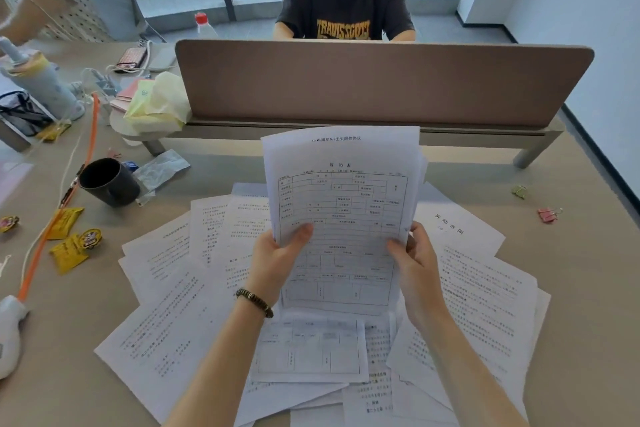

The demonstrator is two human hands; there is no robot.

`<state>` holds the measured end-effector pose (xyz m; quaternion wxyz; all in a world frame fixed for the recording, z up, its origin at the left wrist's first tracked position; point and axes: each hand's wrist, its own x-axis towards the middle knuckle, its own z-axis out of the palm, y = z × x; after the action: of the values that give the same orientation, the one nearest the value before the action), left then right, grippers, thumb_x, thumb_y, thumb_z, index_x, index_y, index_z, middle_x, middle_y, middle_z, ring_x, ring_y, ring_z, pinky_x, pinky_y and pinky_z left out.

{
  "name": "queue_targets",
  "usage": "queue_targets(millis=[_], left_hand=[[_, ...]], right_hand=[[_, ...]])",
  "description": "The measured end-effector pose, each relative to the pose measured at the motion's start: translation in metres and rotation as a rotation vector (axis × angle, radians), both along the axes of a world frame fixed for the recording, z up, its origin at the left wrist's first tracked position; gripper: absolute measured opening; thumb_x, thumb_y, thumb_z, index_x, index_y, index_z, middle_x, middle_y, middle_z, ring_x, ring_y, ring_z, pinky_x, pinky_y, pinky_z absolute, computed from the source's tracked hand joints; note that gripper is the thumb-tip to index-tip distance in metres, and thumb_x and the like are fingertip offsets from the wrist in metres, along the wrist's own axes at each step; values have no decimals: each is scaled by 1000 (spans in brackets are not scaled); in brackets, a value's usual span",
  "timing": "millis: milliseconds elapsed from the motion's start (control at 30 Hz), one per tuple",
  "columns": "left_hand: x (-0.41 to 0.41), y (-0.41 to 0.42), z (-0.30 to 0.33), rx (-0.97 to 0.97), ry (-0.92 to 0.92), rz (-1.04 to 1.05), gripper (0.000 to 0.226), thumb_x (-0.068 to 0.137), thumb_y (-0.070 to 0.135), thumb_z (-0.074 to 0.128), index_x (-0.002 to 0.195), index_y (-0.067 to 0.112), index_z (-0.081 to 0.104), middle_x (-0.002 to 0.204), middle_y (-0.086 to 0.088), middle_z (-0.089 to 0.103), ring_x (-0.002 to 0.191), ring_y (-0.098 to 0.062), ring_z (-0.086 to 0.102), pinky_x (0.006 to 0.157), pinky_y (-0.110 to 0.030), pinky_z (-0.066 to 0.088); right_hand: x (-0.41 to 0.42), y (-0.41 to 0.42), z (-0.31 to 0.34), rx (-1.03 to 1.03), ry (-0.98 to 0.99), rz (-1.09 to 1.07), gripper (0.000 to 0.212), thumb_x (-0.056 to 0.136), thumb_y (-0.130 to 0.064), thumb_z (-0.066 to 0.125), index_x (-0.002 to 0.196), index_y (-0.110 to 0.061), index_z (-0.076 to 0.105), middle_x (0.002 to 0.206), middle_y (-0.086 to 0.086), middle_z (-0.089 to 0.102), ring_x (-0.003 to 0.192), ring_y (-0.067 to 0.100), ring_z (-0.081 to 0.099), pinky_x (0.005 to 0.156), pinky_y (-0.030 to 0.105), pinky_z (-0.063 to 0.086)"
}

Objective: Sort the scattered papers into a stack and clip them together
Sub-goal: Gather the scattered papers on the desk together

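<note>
From your head view, your left hand (277, 253) and your right hand (414, 258) both grip a small bundle of papers (341, 204), lifted above the worktop (585, 253) and tilted toward you. Your left thumb lies across the front of the top sheet near its lower left, with the fingers curled behind; your right hand pinches the right edge, thumb in front. The top sheet is a printed form with a grid of boxes, and at least one more sheet peeks out above and behind it. How many sheets the bundle holds cannot be told. A beaded bracelet (255, 302) sits on your left wrist.

Below your hands, the loose papers (166, 333) lie fanned and overlapping on the worktop, spreading from left to right under both forearms. Well off to the right, apart from the papers, lie a green binder clip (518, 191) and, nearer you, a pink binder clip (549, 214).

To the left of the papers stands a dark mug (109, 182), tilted, with a crumpled clear wrapper (161, 168) just beside it. Yellow snack packets (67, 253) lie farther left, crossed by an orange strap (91, 135). A brown divider panel (381, 80) stands across the worktop beyond the papers, and a person in a black printed T-shirt (344, 7) sits behind it.
</note>
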<state>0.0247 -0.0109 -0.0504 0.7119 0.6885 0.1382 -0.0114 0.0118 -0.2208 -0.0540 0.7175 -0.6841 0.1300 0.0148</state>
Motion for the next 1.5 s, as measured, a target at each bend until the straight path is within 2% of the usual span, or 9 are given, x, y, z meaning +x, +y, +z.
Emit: queue_targets(millis=[200,467,700,867,967,1167,1267,1367,1500], left_hand=[[0,0,-19,-90,-65,-41,17,86,8,72,100,18,76,100,-1,79,96,-18,75,78,-32,61],[-16,4,-40,-112,-277,-66,19,73,19,74,93,21,75,93,5,80,92,-16,75,72,-28,61],[-42,8,-51,-65,-478,-55,16,86,10,70,95,21,75,98,3,79,95,-18,74,78,-34,61],[-74,10,-39,-44,-611,-44,14,89,9,68,94,21,75,93,8,79,94,-15,74,76,-30,61],[-88,13,-37,-69,-598,-60,14,90,8,67,95,18,74,91,8,79,91,-14,74,73,-26,60],[-96,24,-61,-80,-408,-150,22,88,12,69,109,16,72,108,-3,77,104,-25,72,88,-41,59],[-97,30,-65,-80,-401,-181,29,85,14,73,114,15,71,113,-4,76,107,-25,71,89,-40,59],[-93,33,-64,-74,-417,-207,32,81,18,77,113,15,71,111,-4,77,105,-24,72,86,-37,60],[-89,37,-64,-36,-448,-264,32,78,20,72,110,21,71,110,2,77,103,-19,73,81,-30,60]], right_hand=[[-2,-2,-21,32,-130,19,20,101,-12,54,120,-19,57,108,-13,72,100,3,69,75,17,57],[-11,-2,-44,62,-358,-10,17,103,-16,48,114,-18,61,102,-18,74,96,-1,69,75,15,54],[-37,8,-58,20,-533,-24,17,104,-12,49,108,-22,62,101,-18,74,96,2,69,75,21,56],[-74,14,-47,41,-621,-5,16,103,-10,49,109,-22,59,102,-20,73,98,0,69,76,17,56],[-89,18,-45,20,-624,-13,16,103,-10,50,110,-21,59,104,-18,72,98,1,69,75,19,56],[-100,19,-65,-85,-477,-31,10,100,-21,59,109,-20,62,106,-7,73,97,11,70,75,25,56],[-97,15,-54,-79,-515,-8,17,99,-19,60,116,-15,59,108,-5,73,97,10,71,77,27,60],[-90,13,-29,-105,-645,58,38,99,-17,57,135,-16,44,115,-5,71,99,8,70,76,26,61],[-80,15,-5,-143,-866,80,69,101,-15,56,148,-41,13,134,-14,60,113,11,66,84,26,58]])
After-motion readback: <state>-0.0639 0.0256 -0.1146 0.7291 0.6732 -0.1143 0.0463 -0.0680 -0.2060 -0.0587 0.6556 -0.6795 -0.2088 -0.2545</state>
